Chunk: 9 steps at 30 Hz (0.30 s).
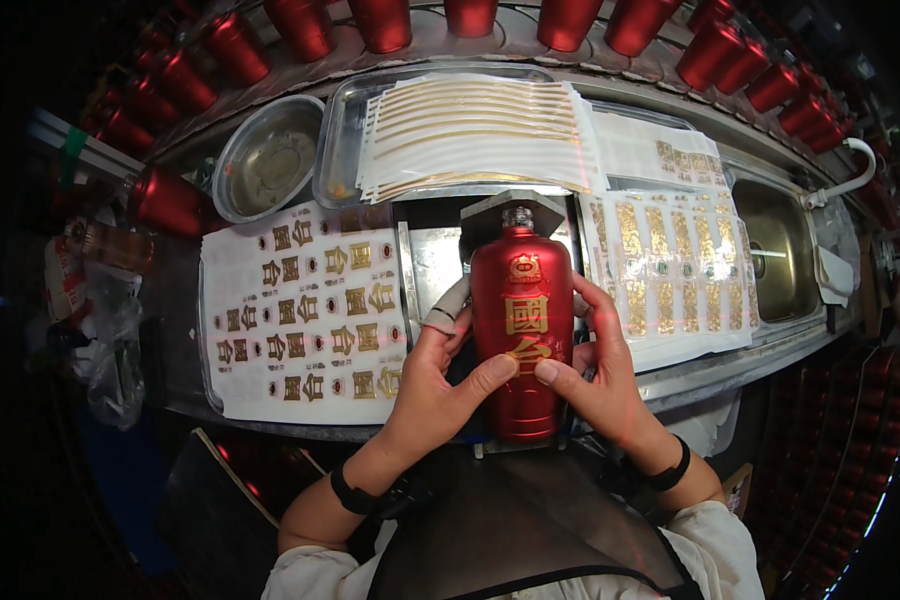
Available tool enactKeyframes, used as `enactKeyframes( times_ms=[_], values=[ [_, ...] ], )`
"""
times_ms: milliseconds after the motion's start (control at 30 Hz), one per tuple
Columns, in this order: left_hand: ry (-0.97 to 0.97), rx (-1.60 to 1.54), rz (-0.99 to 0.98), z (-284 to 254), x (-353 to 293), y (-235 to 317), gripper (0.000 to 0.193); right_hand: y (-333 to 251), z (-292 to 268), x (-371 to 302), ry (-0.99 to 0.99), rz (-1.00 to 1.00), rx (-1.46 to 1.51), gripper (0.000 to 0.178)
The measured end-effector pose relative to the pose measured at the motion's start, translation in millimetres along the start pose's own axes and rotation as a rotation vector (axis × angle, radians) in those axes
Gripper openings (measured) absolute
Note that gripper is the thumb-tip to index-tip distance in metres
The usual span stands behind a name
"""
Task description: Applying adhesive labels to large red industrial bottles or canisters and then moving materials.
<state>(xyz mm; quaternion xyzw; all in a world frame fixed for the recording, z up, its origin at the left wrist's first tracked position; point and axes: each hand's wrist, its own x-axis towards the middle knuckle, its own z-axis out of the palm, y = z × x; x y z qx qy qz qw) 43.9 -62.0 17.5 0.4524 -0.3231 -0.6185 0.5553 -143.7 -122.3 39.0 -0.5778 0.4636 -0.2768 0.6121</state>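
Observation:
A glossy red bottle (pixel 493 285) lies face up in front of me, its bare glass neck pointing away and its base toward my body. Gold characters and a small gold emblem run down its front. My left hand (pixel 432 385) grips the bottle's left side, with the thumb pressed on the lower gold character. Pale tape or a finger cover (pixel 450 303) wraps one of its fingers. My right hand (pixel 607 375) holds the opposite side, its thumb also on the front near that character. A dark angular support (pixel 475 217) shows behind the neck.
Left lies a white sheet of gold character decals (pixel 300 350); right, a sheet of gold strips (pixel 660 270). Beyond are a tray of stacked white sheets (pixel 480 130) and a metal bowl (pixel 270 160). A sink (pixel 778 250) is far right. Red bottles (pixel 380 25) line the back.

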Motion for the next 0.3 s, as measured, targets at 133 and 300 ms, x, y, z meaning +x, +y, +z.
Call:
enactKeyframes(
  times_ms=[133, 300],
  values=[
    [0.01, -0.011, -0.024, 0, -1, 0, 0.081, -6, 0, 1, -0.027, 0.022, -0.054, 0.092],
    [-0.03, 0.163, 0.077, 3, -2, -1, 0.087, -8, -8, 5, -0.078, 0.128, 0.052, 0.091]
  ],
)
